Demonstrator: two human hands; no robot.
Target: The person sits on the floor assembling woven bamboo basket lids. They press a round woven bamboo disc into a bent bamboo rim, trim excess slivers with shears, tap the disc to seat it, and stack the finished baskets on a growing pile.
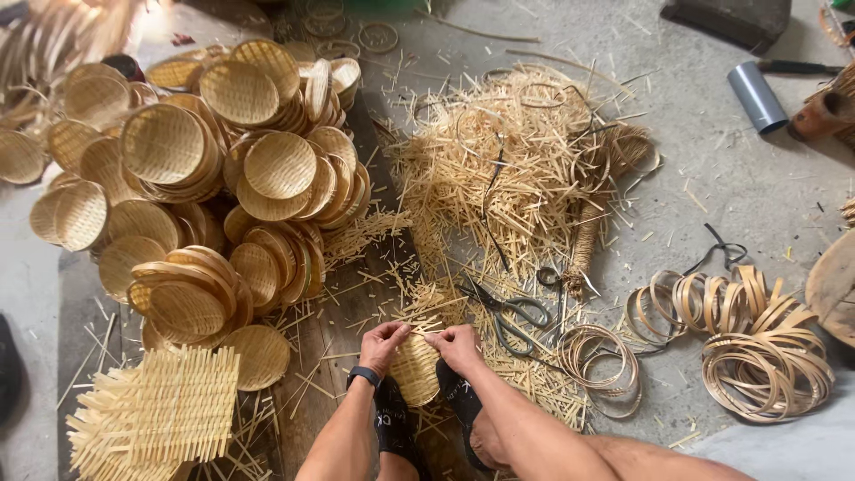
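- Head view, far left: a stack of square woven mats (156, 410) lies on the floor, well apart from the hands.
- Above it, a heap of finished round baskets (191, 169) covers the upper left, also out of reach.
- Left hand (383, 346), with a dark band at the wrist, has its fingers (398, 332) curled and pinching the upper left rim of the small woven disc (416, 368).
- Disc sits low in the middle, just in front of the person, held between both hands and resting against the feet in dark socks (392, 419); it stands tilted, its face turned towards the camera.
- Right hand (456, 346) mirrors the left, fingers pinching the upper right rim; the two hands nearly meet at the top edge, neither nearer than the other.
- Scissors (512, 312) lie just right of the right hand on the straw offcuts (508, 169).
- Bamboo hoops (748, 343) lie further right, well apart.
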